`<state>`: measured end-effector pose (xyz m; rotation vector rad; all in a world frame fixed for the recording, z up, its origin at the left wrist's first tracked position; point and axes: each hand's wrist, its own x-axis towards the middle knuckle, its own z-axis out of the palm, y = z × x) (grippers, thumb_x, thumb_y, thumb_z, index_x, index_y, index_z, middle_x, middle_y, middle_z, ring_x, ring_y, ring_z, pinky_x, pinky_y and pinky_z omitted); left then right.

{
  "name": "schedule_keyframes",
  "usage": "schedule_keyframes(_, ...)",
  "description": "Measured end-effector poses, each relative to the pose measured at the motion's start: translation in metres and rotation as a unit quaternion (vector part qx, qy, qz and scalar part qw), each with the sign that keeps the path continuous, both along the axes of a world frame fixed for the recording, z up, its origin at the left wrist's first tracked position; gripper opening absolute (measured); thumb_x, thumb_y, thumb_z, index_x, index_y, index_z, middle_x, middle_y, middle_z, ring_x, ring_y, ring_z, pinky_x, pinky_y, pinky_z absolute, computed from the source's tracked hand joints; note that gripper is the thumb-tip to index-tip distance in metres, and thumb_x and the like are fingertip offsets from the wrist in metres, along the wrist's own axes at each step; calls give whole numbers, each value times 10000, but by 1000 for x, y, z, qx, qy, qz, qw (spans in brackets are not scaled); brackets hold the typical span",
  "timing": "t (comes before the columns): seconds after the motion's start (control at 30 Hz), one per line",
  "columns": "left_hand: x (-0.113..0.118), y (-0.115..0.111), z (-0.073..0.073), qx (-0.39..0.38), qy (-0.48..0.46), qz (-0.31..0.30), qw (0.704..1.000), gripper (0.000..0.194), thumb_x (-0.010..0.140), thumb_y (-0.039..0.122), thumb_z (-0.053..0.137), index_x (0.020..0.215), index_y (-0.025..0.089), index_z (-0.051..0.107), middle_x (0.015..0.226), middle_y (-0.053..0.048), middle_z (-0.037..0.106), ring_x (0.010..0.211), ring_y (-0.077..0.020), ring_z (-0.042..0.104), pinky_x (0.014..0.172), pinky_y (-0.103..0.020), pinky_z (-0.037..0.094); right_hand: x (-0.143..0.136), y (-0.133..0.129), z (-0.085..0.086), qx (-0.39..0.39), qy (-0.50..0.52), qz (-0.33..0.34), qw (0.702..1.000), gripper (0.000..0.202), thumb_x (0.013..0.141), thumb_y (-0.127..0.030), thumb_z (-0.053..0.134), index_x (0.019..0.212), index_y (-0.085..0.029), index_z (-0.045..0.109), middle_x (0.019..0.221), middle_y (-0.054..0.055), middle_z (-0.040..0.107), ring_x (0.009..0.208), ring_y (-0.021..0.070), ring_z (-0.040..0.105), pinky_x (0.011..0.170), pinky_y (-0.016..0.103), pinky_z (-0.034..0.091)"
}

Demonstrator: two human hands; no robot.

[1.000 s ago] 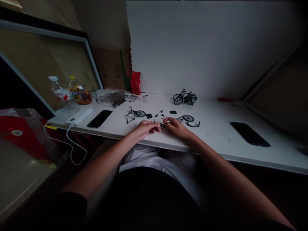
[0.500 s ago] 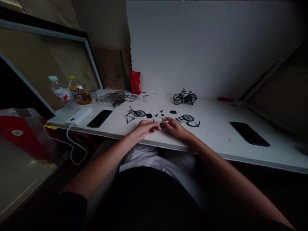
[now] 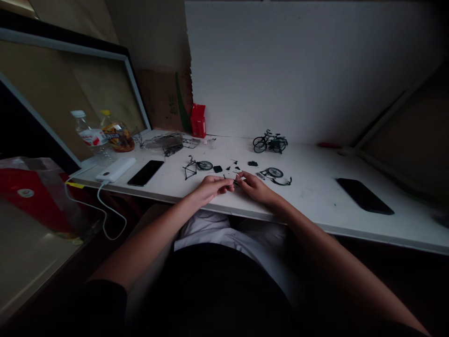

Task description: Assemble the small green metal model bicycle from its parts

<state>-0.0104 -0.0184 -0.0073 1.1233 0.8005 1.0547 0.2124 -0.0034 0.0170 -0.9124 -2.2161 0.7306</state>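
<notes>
Near the front edge of the white table (image 3: 308, 201), my left hand (image 3: 213, 188) pinches a small dark part (image 3: 235, 182) of a model bicycle. Close beside it, my right hand (image 3: 254, 186) has its thumb and finger pressed together at the same spot; what they grip is too small to name. Just beyond my hands lie a model bicycle frame with a wheel (image 3: 204, 165), a dark green square piece (image 3: 218, 169), several tiny dark pieces (image 3: 237, 168), a small dark block (image 3: 252, 163), another wheel (image 3: 274, 172) and a curved mudguard-like part (image 3: 281, 181).
Assembled model bicycles (image 3: 270, 142) stand at the back. A phone (image 3: 146, 172), a white power bank with a cable (image 3: 115, 170) and two bottles (image 3: 93, 135) are on the left. Plastic packaging (image 3: 163, 142) and a red box (image 3: 198, 120) lie behind. Another dark phone (image 3: 365, 195) lies right.
</notes>
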Motion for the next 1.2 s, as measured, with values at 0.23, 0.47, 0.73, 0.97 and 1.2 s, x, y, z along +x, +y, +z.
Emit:
schedule_keyframes(0.23,1,-2,5,-4,3,6,1000,360,702,426,921,876,129,815,851,-98,746,809,-158,605,787,-315,430,-2,0,1,9,-9,3,1000,306,1047,-436,480,1099,-198,666,1076,105,728,932,233,662,900,367,517)
schedule_keyframes(0.47,2,-4,7,-8,4,11,1000,326,697,408,921,825,130,808,840,-98,749,795,-150,602,799,-317,425,1,-1,7,24,-15,25,999,299,1047,-374,495,1111,-191,722,1124,113,759,978,243,691,927,372,514)
schedule_keyframes(0.73,2,-4,7,-6,5,4,1000,302,711,406,910,818,144,806,836,-87,747,805,-154,614,806,-313,433,1,-2,4,28,20,-22,999,289,1012,-368,517,1011,-180,736,981,83,768,838,216,673,780,331,506)
schedule_keyframes(0.97,-1,0,1,5,2,-15,1000,279,763,408,884,858,153,821,873,-84,753,828,-147,627,811,-303,430,4,1,2,-38,87,-59,994,280,946,-432,626,967,-181,749,972,92,775,852,236,689,785,348,522)
schedule_keyframes(1.2,-3,-1,2,4,0,-25,1000,280,770,408,889,875,157,824,877,-78,749,840,-148,629,816,-294,429,6,0,7,-65,112,-32,991,334,950,-513,654,984,-197,754,996,81,768,895,231,679,827,354,529)
